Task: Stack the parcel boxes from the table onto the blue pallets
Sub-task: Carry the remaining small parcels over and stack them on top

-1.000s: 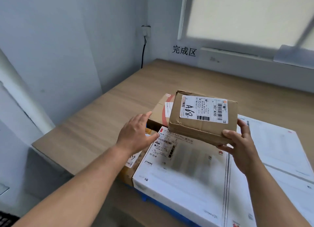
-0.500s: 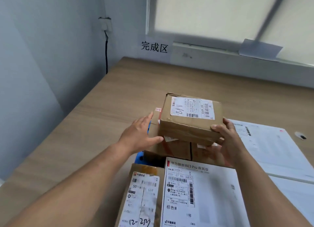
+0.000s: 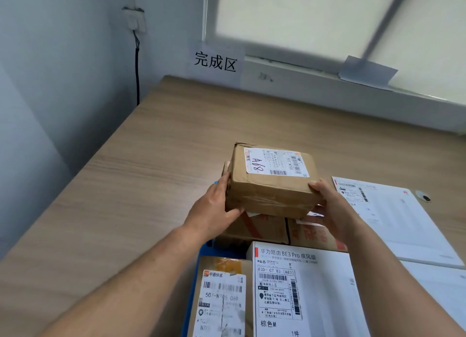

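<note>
Brown cardboard parcel box (image 3: 272, 193) is held between both hands, over the far left part of the boxes stacked on the blue pallet (image 3: 193, 299). Its long axis runs left to right across the view, with the right end a little nearer the person. Its white shipping label (image 3: 274, 161), with "A68" handwritten on it, faces up, and that writing reads sideways. The left hand (image 3: 214, 210) presses its palm and straight fingers against the left end, with the thumb hooked under the lower near edge. The right hand (image 3: 330, 208) grips the right end, thumb on the top near corner and fingers curled beneath. Directly below sits a cardboard box with red print (image 3: 267, 229); whether the parcel box touches it cannot be told. Nearer the person lie a white router box with a printed label (image 3: 302, 286) and, at its left, a small brown box with a torn white label (image 3: 222, 299). A large flat white box (image 3: 393, 220) lies to the right. The pallet stands on a wood-grain surface (image 3: 151, 185), and beyond that surface's far edge a paper sign with black characters (image 3: 215, 61) hangs on the wall.
</note>
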The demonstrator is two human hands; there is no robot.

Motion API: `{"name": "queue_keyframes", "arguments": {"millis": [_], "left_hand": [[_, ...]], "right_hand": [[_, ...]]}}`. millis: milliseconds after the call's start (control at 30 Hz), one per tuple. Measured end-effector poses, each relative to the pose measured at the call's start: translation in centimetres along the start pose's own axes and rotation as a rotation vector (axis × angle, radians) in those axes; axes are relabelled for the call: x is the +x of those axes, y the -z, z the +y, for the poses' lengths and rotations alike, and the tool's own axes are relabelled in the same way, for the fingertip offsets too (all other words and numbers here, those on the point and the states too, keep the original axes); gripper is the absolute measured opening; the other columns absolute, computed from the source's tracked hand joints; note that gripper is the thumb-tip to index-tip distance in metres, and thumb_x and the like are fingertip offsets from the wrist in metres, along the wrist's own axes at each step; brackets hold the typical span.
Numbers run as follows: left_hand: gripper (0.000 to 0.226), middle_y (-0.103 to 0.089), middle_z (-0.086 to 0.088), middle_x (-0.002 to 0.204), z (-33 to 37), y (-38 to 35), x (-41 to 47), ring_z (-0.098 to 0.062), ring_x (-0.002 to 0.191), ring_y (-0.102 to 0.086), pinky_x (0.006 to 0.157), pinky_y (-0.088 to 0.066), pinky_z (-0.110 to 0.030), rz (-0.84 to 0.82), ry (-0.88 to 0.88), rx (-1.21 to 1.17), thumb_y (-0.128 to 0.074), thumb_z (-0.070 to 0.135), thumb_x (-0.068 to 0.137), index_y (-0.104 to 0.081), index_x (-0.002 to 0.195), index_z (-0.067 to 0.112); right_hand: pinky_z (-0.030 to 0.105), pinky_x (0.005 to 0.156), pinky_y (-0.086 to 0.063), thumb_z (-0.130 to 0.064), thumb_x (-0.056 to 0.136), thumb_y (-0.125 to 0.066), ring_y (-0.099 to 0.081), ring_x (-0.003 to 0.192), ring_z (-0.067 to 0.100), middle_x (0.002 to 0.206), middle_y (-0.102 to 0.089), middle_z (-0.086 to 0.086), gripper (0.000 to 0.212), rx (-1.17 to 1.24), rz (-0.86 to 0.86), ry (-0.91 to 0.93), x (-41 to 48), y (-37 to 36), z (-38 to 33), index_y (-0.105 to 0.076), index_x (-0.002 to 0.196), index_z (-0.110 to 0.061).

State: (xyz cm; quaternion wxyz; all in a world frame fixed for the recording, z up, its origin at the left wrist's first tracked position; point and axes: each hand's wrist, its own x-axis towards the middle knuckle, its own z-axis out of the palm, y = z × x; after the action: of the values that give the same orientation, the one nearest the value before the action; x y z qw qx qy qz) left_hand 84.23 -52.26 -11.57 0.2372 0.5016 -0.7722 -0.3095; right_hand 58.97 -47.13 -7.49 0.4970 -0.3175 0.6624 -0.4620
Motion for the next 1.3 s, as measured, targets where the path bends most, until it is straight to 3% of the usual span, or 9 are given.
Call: {"name": "queue_keyframes", "arguments": {"millis": [233,433,533,733,900,1033,1167,1300], "left_hand": [[0.074,-0.041,0.000,0.144,-0.7,0.0,0.9,-0.018,0.127,-0.044,0.101,-0.039,-0.032,0.034,0.021,-0.040,-0.056,0.022,0.093,-0.011,0.151,0.030],[0.071,-0.041,0.000,0.145,-1.0,0.1,1.5,-0.018,0.128,-0.044,0.099,-0.040,-0.032,0.023,0.009,-0.017,-0.052,0.027,0.096,-0.007,0.151,0.033],[0.070,-0.040,0.001,0.145,-0.9,0.1,1.7,-0.017,0.128,-0.043,0.098,-0.040,-0.031,0.033,0.013,0.008,-0.050,0.030,0.097,-0.006,0.151,0.033],[0.070,-0.040,0.001,0.146,-0.8,0.1,1.6,-0.018,0.130,-0.043,0.099,-0.041,-0.032,0.042,0.021,0.028,-0.049,0.032,0.097,-0.003,0.151,0.031],[0.080,-0.036,-0.001,0.148,-0.2,0.7,1.3,-0.020,0.132,-0.039,0.101,-0.039,-0.036,-0.005,0.045,0.006,-0.054,0.032,0.094,0.002,0.151,0.031],[0.084,-0.033,-0.002,0.150,0.7,1.1,0.3,-0.020,0.134,-0.036,0.101,-0.038,-0.036,0.043,0.056,0.069,-0.056,0.040,0.091,0.001,0.151,0.027],[0.082,-0.031,-0.004,0.151,2.6,1.1,-1.9,-0.021,0.138,-0.029,0.108,-0.030,-0.036,0.220,0.065,0.136,-0.058,0.045,0.089,-0.010,0.151,0.020],[0.069,-0.042,-0.007,0.142,5.4,-0.4,-5.0,-0.022,0.131,-0.037,0.107,-0.031,-0.038,0.403,-0.006,0.130,-0.058,0.044,0.088,-0.031,0.145,0.014]], "right_hand": [[0.050,0.087,-0.052,-0.038,0.097,-0.046,-0.062,0.083,0.021,0.096,-0.061,0.001,0.028,-0.007,0.017,0.052,0.3,-0.7,0.6,-0.057,0.120,-0.028],[0.039,0.080,-0.054,-0.058,0.077,-0.052,-0.063,0.099,0.021,0.114,-0.065,0.003,0.057,-0.018,0.036,0.068,-0.1,-1.1,0.9,-0.056,0.127,-0.032],[0.037,0.082,-0.054,-0.062,0.087,-0.049,-0.059,0.113,0.020,0.126,-0.061,0.000,0.051,-0.027,0.059,0.073,0.1,-1.1,1.2,-0.054,0.130,-0.036],[0.033,0.080,-0.052,-0.056,0.094,-0.041,-0.059,0.113,0.017,0.125,-0.062,-0.002,0.041,-0.029,0.062,0.072,0.0,-1.3,1.2,-0.056,0.127,-0.035],[0.038,0.086,-0.054,-0.058,0.092,-0.046,-0.058,0.115,0.016,0.128,-0.060,0.000,0.049,0.001,0.080,0.071,0.1,-1.1,1.3,-0.051,0.133,-0.031],[0.042,0.089,-0.051,-0.069,0.075,-0.048,-0.056,0.115,0.017,0.133,-0.054,-0.002,0.074,-0.054,0.114,0.092,-0.8,-0.5,1.6,-0.045,0.138,-0.032],[0.045,0.102,-0.044,-0.053,0.087,-0.058,-0.053,0.118,0.018,0.137,-0.052,0.001,0.065,-0.213,0.261,0.225,-2.6,1.1,1.9,-0.043,0.142,-0.022],[0.033,0.092,-0.046,-0.023,0.087,-0.067,-0.057,0.104,0.015,0.124,-0.060,0.000,0.045,-0.513,0.389,0.399,-6.0,3.4,2.4,-0.058,0.130,-0.014]]}}
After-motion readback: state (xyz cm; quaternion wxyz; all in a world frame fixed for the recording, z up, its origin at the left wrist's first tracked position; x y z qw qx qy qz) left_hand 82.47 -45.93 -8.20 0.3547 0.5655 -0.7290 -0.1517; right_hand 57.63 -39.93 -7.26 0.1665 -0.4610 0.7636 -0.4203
